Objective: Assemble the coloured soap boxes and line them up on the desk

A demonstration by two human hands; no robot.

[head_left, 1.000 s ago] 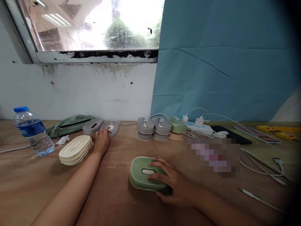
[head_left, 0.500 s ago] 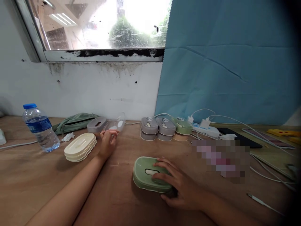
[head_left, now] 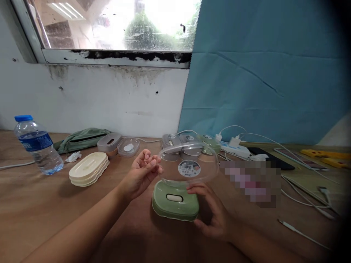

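My left hand [head_left: 144, 171] is closed on the left edge of a clear plastic lid [head_left: 168, 171], which is tilted up and bears a round printed sticker [head_left: 189, 168]. Under the lid's lower edge sits a green oval box [head_left: 175, 208] with a pale slot in its top. At the right end of that box is my right hand [head_left: 211, 212], fingers curved and apart. Its fingertips are close to the box's corner and to the lid's lower rim; whether they touch either is unclear.
Cream lids [head_left: 89, 170] lie stacked at left, near a water bottle [head_left: 40, 146] and a green pouch [head_left: 85, 138]. A grey box [head_left: 109, 141] and another clear lid [head_left: 128, 147] stand behind. Grey and green boxes [head_left: 210, 144], a power strip [head_left: 234, 149] and cables are at right.
My left hand has brought one clear lid from the back toward me and rightward, above the green box. My right hand has slid off the box's top to its right end.
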